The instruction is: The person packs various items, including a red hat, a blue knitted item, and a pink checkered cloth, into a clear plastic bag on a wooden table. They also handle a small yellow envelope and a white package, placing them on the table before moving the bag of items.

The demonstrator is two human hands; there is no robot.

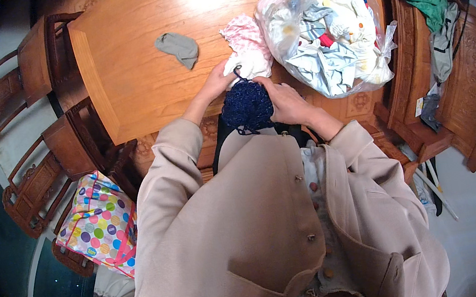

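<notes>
A dark blue knitted piece (247, 105), bunched up, hangs at the near edge of the table in front of me. A cord loop stands out at its top and loose yarn trails at its bottom. My left hand (217, 82) grips its upper left side, with the fingers partly hidden. On the other side, my right hand (285, 100) holds it with the thumb along the top edge. Just beyond it lies a white and pink checked cloth garment (245, 36), partly covered by the knitted piece and close to my left thumb. A grey cloth cap or sock-like piece (177, 49) rests farther left.
A clear plastic bag (284, 49) full of baby clothes stands at the right of the wooden table (134, 63). Carved wooden chairs (59, 148) line the left. A polka-dot bag (100, 223) sits on one. Green cloth (425, 1) and grey cloth (444, 49) drape the right-hand chair.
</notes>
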